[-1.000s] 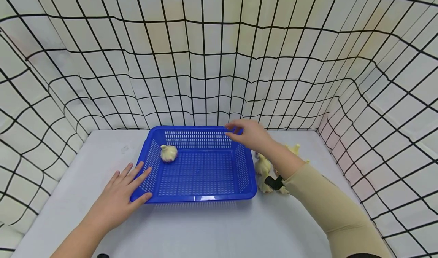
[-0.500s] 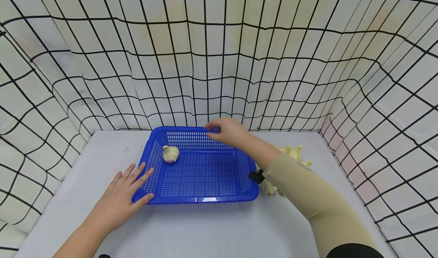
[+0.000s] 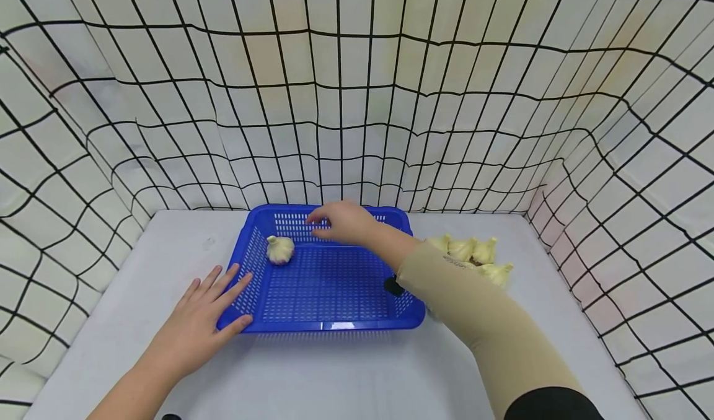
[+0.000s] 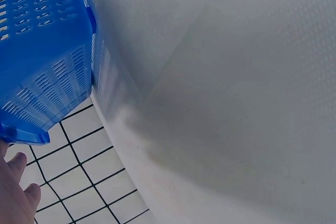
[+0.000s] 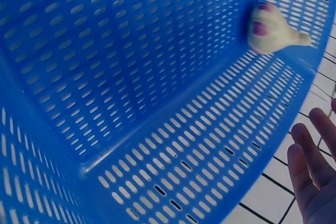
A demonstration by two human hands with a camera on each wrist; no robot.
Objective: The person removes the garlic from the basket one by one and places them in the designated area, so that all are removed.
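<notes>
A blue perforated plastic basket (image 3: 368, 325) stands on the white table. One garlic bulb (image 3: 280, 250) lies inside it near the back left corner; in the right wrist view the bulb (image 5: 270, 30) shows purple patches and a pale stem. My left hand (image 3: 195, 321) rests on the basket's left rim, fingers spread. Over the back part of the basket hovers my right hand (image 3: 347, 222), its fingers loosely bent and nothing between them, to the right of the bulb. The right wrist view shows that hand's fingers (image 5: 300, 174) apart from the bulb.
Several more garlic bulbs (image 3: 474, 249) sit on the table to the basket's right, partly hidden by the right sleeve (image 3: 480, 308). Black netting (image 3: 357, 122) over white sheeting encloses the back and both sides. A small dark object (image 3: 171, 417) shows at the bottom edge.
My right hand has moved left from the basket's back right corner to above its middle, toward the bulb inside. The left hand stays on the rim.
</notes>
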